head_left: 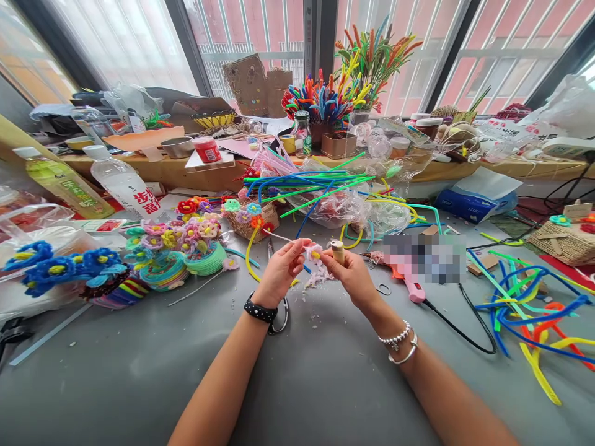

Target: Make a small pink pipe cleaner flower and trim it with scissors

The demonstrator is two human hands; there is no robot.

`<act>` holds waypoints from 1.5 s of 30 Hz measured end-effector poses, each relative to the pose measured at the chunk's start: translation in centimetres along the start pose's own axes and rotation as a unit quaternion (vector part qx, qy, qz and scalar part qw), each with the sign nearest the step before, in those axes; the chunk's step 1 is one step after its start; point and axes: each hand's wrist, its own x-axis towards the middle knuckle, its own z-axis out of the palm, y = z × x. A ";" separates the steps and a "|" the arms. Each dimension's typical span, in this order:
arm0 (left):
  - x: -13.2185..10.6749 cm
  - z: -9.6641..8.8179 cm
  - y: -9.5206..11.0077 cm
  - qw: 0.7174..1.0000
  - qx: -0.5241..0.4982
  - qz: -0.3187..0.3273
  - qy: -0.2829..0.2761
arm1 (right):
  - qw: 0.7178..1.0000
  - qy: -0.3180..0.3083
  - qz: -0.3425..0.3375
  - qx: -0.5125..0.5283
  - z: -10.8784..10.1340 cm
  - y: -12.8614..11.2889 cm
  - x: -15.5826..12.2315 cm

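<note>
A pale pink pipe-cleaner flower (313,253) with a yellow centre is pinched in the fingertips of my left hand (284,267). Its pale stem (281,236) sticks out up and to the left. My right hand (353,275) is closed around a short cream lighter (338,250), with its metal top upward. The right fingertips meet the flower's right edge; whether they also grip it I cannot tell. Pink fluffy scraps (319,276) lie on the table just below the flower. Scissors (279,319), partly hidden, lie beside my left wrist.
Pipe-cleaner flower pots (204,259) and blue flowers (60,269) stand at the left. A pink glue gun (415,288) with a black cord lies right of my right hand, near a blurred patch. Loose pipe cleaners (534,310) spread at the far right; a green and blue bundle (316,183) lies behind.
</note>
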 end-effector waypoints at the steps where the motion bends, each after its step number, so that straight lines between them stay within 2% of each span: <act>1: 0.0 0.0 -0.2 1.000 0.005 0.002 0.003 | 1.000 0.008 -0.001 0.004 0.0 0.1 0.0; 6: -0.1 0.4 -0.8 1.000 -0.011 -0.005 0.020 | 0.999 0.039 0.001 0.036 0.2 0.7 0.1; 11: -0.1 0.5 -0.7 0.999 0.007 0.020 0.030 | 0.996 0.028 0.016 0.081 0.5 1.0 0.1; 14: 0.0 0.1 -0.1 0.994 0.035 0.084 0.065 | 0.993 -0.003 0.039 0.115 0.6 1.2 0.2; 18: 0.1 -0.6 1.1 0.971 0.066 0.198 0.117 | 0.987 -0.049 0.072 0.138 0.9 1.7 0.1; 22: 0.1 -0.9 1.5 0.956 0.079 0.254 0.121 | 0.982 -0.076 0.091 0.145 1.4 2.1 0.1; 32: -0.4 -0.1 1.4 0.941 0.126 0.296 0.101 | 0.966 -0.086 0.188 0.153 3.0 2.2 1.7; 45: -0.6 0.0 1.2 0.935 0.148 0.311 0.090 | 0.969 -0.059 0.193 0.140 3.5 3.0 1.7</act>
